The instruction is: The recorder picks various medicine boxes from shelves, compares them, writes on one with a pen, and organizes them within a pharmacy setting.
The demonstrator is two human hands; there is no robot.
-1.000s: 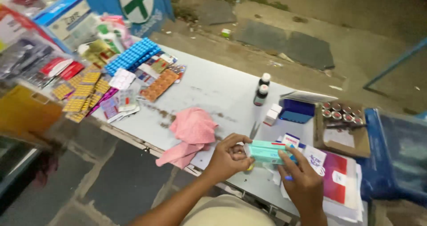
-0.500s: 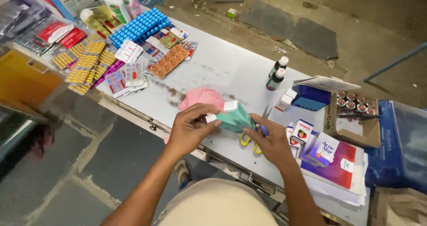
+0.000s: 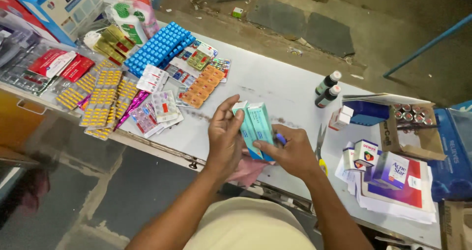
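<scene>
Both hands hold two slim teal and white cartons [image 3: 256,128] upright over the near edge of a white table [image 3: 275,82]. My left hand [image 3: 223,137] grips them from the left, fingers wrapped behind. My right hand [image 3: 292,151] clasps their lower right side and also pins a blue pen against them. A pink cloth [image 3: 248,169] lies on the table under my hands, mostly hidden. Yellow-handled scissors [image 3: 320,149] lie just right of my right hand.
Several blister strips, yellow [image 3: 101,100], orange [image 3: 202,86] and blue [image 3: 157,48], cover the table's left half. Two dark bottles [image 3: 327,88] stand at the back. Small medicine boxes [image 3: 376,161] rest on papers at right, beside a cardboard tray of vials [image 3: 410,114].
The cartons have been raised from lying flat above the cloth to standing upright between both hands. The view has shifted left, showing more of the blister strips.
</scene>
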